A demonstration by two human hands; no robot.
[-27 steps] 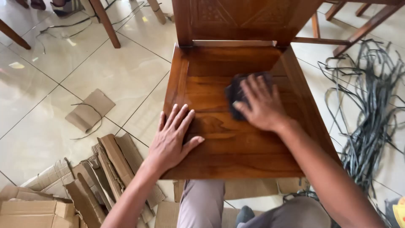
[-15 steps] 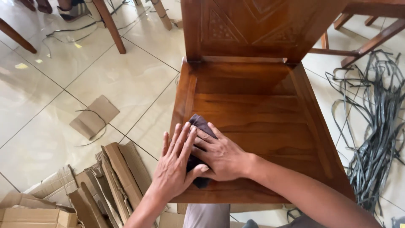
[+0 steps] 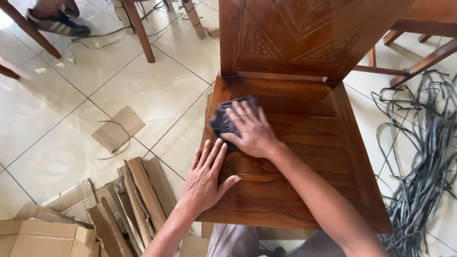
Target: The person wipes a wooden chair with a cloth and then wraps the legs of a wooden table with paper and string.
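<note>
A brown wooden chair stands in front of me, its glossy seat [image 3: 304, 162] under both hands and its carved backrest [image 3: 295, 38] upright behind. My right hand [image 3: 252, 131] presses a dark cloth [image 3: 226, 119] flat onto the seat's far left part, near the backrest. My left hand [image 3: 204, 176] lies flat with fingers spread on the seat's left front edge, just below the cloth.
Torn cardboard pieces [image 3: 119, 204] lie on the tiled floor to the left, with a loose piece [image 3: 116, 128] farther out. A heap of dark straps [image 3: 423, 162] lies at the right. Other chair legs [image 3: 138, 28] and a person's shoe [image 3: 57, 24] are at the back left.
My right hand slid the cloth from the seat's right side to its front left, then up toward the backrest. My left hand stayed on the left front edge.
</note>
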